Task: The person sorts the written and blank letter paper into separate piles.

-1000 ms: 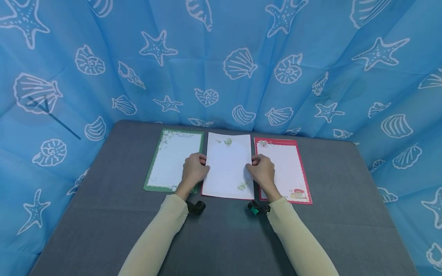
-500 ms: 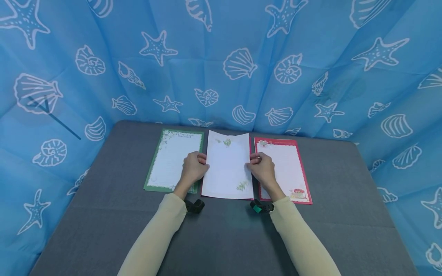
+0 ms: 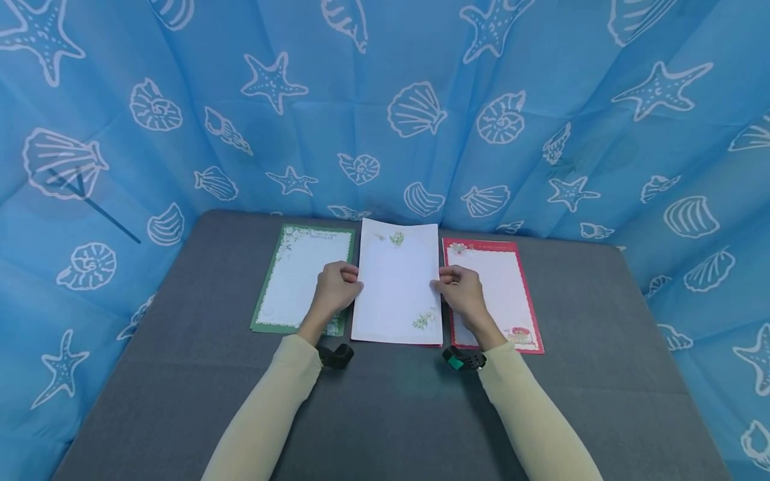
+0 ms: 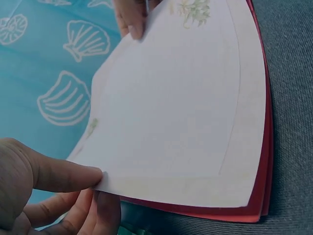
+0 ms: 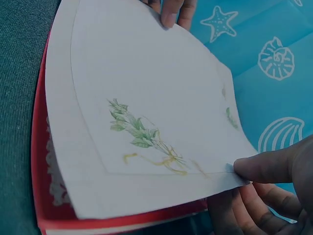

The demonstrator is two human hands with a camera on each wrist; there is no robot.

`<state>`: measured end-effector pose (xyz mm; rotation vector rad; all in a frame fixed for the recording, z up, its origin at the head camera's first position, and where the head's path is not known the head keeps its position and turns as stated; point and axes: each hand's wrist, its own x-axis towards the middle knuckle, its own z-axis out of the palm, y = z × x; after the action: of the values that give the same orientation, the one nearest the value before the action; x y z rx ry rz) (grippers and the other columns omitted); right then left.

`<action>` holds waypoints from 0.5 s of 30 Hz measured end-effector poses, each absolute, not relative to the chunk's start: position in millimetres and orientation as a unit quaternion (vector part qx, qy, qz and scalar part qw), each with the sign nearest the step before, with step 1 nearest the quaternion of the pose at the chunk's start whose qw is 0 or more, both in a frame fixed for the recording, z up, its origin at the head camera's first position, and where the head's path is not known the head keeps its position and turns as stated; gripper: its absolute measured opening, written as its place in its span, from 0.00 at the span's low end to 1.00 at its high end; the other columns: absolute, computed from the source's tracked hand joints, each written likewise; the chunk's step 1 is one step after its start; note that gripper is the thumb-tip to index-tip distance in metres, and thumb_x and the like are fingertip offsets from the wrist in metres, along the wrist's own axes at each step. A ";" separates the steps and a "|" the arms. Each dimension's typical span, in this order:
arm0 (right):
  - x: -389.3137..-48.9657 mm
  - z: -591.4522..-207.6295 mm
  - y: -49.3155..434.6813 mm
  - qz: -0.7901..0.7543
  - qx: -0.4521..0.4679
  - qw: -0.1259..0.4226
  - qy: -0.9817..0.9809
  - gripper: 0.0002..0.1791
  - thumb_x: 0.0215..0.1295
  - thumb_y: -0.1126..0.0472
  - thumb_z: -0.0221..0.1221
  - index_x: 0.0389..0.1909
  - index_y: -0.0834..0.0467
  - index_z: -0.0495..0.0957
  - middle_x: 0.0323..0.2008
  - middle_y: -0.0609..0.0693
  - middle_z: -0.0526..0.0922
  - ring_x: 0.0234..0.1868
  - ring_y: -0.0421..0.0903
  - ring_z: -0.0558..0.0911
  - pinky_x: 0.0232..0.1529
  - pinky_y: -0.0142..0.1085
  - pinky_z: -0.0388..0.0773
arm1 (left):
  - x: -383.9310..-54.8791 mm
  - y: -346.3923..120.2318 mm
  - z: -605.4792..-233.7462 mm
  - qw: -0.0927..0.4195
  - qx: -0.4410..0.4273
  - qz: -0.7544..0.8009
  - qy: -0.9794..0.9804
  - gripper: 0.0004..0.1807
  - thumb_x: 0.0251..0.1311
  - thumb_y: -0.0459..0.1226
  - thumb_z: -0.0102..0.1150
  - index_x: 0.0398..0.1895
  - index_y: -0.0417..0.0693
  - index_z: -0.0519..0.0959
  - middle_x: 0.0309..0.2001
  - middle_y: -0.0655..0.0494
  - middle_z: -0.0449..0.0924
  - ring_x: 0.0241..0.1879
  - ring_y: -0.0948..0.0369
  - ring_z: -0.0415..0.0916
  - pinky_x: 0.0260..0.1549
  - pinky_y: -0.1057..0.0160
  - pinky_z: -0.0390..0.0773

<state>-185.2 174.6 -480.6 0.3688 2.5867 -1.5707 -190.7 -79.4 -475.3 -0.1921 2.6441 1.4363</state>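
A white sheet of paper (image 3: 397, 287) with small green leaf sprigs lies between my two hands, its far end raised. My left hand (image 3: 335, 288) pinches its left edge, thumb on top and fingers beneath, as the left wrist view shows. On the opposite edge my right hand (image 3: 462, 291) pinches the sheet the same way. The paper bows upward between the grips in both wrist views. Under it are red-bordered sheets (image 5: 46, 196), mostly hidden, with a bit of white pattern showing.
To the left lies green-bordered paper (image 3: 301, 280), partly under my left hand. Red-bordered paper (image 3: 496, 280) lies to the right, partly behind my right hand. All rest on a grey cloth-covered table (image 3: 385, 414). A blue curtain (image 3: 373, 100) with shell prints hangs behind.
The white sheet's far edge has risen toward the curtain, after bowing at half a second ago. Both hands keep their pinch; the right wrist has shifted slightly right.
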 end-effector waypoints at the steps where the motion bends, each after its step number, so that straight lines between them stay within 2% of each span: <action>1: -185.1 -479.7 175.6 -0.515 0.121 0.048 0.847 0.17 0.68 0.65 0.64 0.55 0.67 0.79 0.38 0.57 0.81 0.35 0.45 0.78 0.32 0.28 0.77 | -191.2 -78.9 -474.5 0.064 -0.064 0.475 0.875 0.14 0.59 0.31 0.65 0.49 0.39 0.83 0.37 0.49 0.84 0.39 0.52 0.82 0.40 0.53 0.81; 8: -182.1 -473.7 184.7 -0.518 0.113 0.040 0.847 0.18 0.68 0.65 0.63 0.55 0.68 0.79 0.40 0.59 0.83 0.37 0.45 0.79 0.33 0.28 0.76 | -192.2 -73.7 -468.8 0.066 -0.067 0.485 0.870 0.14 0.60 0.31 0.67 0.49 0.40 0.83 0.37 0.49 0.84 0.38 0.54 0.82 0.39 0.55 0.81; 15: -178.0 -468.5 196.2 -0.530 0.110 0.035 0.840 0.17 0.69 0.67 0.62 0.56 0.69 0.78 0.38 0.58 0.82 0.34 0.44 0.82 0.37 0.32 0.83 | -190.6 -64.9 -463.1 0.065 -0.054 0.496 0.864 0.16 0.60 0.31 0.67 0.51 0.39 0.82 0.38 0.49 0.84 0.39 0.54 0.82 0.40 0.55 0.82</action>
<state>-178.0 196.2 -468.5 0.3379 2.5805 -1.6299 -190.6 -64.9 -463.1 -0.1641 2.6076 1.4966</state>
